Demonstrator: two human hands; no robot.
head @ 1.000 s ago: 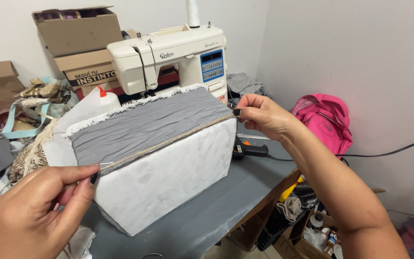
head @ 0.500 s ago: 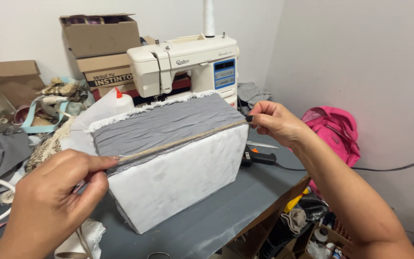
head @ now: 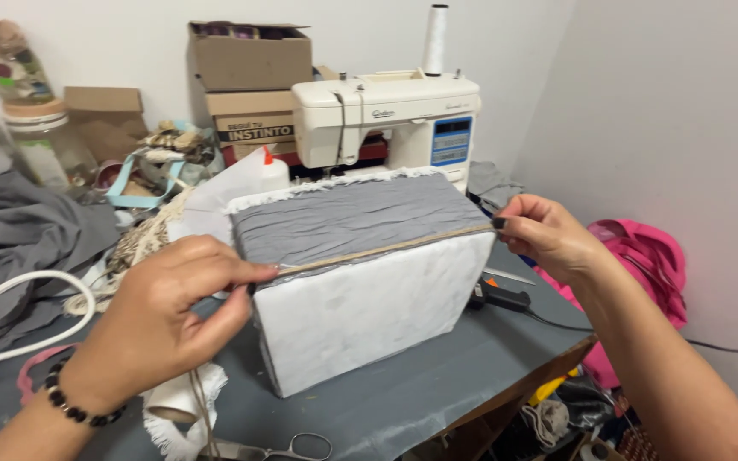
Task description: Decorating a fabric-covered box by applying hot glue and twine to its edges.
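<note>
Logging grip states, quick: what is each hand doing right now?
Left hand: closed, pinching the tan cord at the box's near corner.
Right hand: closed, pinching the cord's far end.

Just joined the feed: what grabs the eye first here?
A white box topped with grey fabric stands mid-table. The left hand and right hand pinch a tan cord stretched along its top front edge. Behind stands a white sewing machine.

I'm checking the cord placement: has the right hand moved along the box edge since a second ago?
No. The right hand still pinches the cord at the box corner nearest the sewing machine.
</note>
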